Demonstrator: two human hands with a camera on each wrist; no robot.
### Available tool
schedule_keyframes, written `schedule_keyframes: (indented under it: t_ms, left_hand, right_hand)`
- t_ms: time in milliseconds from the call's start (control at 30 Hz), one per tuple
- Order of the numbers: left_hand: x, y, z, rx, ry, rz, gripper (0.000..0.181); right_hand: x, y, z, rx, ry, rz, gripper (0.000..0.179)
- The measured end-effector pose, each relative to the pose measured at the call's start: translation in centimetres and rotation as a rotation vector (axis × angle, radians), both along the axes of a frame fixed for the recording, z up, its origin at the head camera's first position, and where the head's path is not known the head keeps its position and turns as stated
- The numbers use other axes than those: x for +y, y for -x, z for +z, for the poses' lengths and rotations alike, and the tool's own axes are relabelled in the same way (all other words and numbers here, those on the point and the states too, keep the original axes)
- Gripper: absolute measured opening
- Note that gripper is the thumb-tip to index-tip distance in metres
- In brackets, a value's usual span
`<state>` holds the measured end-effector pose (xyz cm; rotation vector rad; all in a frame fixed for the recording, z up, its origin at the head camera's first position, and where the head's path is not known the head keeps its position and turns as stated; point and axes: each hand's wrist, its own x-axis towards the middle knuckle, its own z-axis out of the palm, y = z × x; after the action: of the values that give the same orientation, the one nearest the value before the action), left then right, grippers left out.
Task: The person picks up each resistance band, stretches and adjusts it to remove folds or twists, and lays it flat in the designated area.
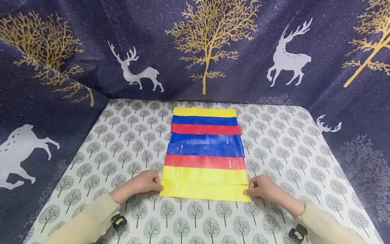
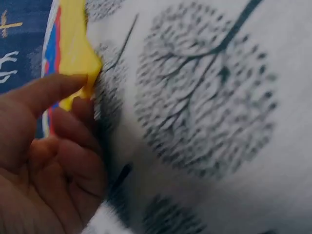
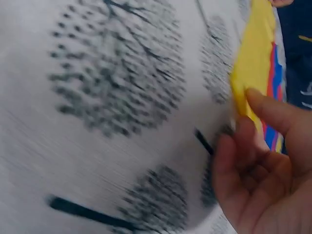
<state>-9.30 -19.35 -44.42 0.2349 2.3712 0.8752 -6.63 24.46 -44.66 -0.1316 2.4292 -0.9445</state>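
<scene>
Flat resistance bands in yellow, blue and red lie side by side in a column on the table. The nearest, a yellow resistance band, is stretched out straight along the front of the column. At its left end my left hand pinches the corner between thumb and forefinger. My right hand pinches the opposite end the same way. In the left wrist view, the left thumb and finger close on the yellow band's edge. Another yellow band lies directly behind, then a red band and a blue band.
Farther back in the column are another blue band, a red band and more bands up to a yellow one at the far edge. A white cloth with printed trees covers the table. A dark deer-patterned curtain hangs behind.
</scene>
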Motion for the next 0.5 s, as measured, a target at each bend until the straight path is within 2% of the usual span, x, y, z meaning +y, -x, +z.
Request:
schedule_keyframes:
  t_ms: [67, 133, 200, 267, 367, 467, 500]
  left_hand:
    - [-0.7, 0.3, 0.9, -0.012, 0.009, -0.063, 0.026]
    - [-1.5, 1.0, 2.5, -0.014, 0.016, -0.122, 0.019]
    - [-2.5, 1.9, 4.5, 0.003, 0.026, -0.163, 0.017]
    - [-3.4, 2.7, 6.8, 0.073, 0.048, -0.167, 0.028]
    - [-4.5, 3.7, 10.1, 0.267, 0.1, -0.083, 0.052]
    - [-5.1, 4.2, 12.9, 0.502, 0.132, 0.05, 0.073]
    - [-5.2, 4.4, 13.6, 0.573, 0.142, 0.099, 0.079]
  right_hand:
    - [0.6, 0.5, 0.5, -0.016, 0.021, 0.046, 0.028]
    - [1.4, 1.3, 1.7, -0.011, 0.037, 0.092, 0.024]
    - [2.2, 2.4, 3.5, 0.086, 0.024, 0.119, 0.023]
    - [3.0, 3.4, 5.9, 0.236, -0.023, 0.091, 0.029]
    - [4.0, 4.4, 9.8, 0.526, -0.077, -0.047, 0.045]
    - [4.9, 5.0, 13.0, 0.782, -0.048, -0.202, 0.062]
    - [5.1, 5.1, 13.9, 0.841, -0.051, -0.242, 0.067]
